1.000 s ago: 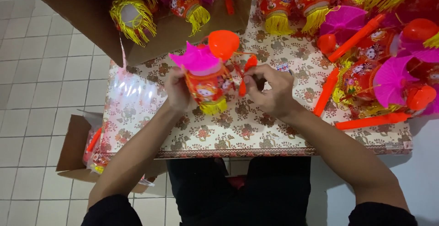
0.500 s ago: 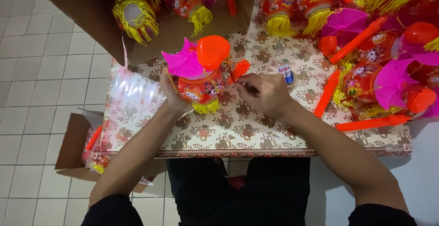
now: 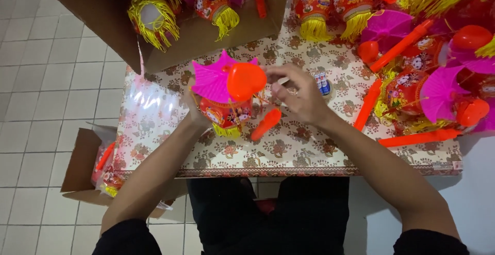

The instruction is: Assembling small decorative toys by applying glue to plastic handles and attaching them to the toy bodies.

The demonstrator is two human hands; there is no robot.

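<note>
Left hand (image 3: pixel 193 111) clasps a toy lantern (image 3: pixel 227 100) — light, flimsy plastic, best held by its body — right hand (image 3: pixel 301 97) pinching at its top.

A toy lantern (image 3: pixel 227 97) stands near the middle of the table (image 3: pixel 289 152), between the hands, left hand (image 3: pixel 193 108) touching it, right hand (image 3: pixel 301 97) just beside. A plastic stick (image 3: pixel 265 124) lies before it. Behind-left sits an open box (image 3: pixel 108 15) with lanterns inside; more lanterns (image 3: pixel 428 69) pile up right. Another box (image 3: pixel 82 162), seemingly on the floor, is left.
</note>
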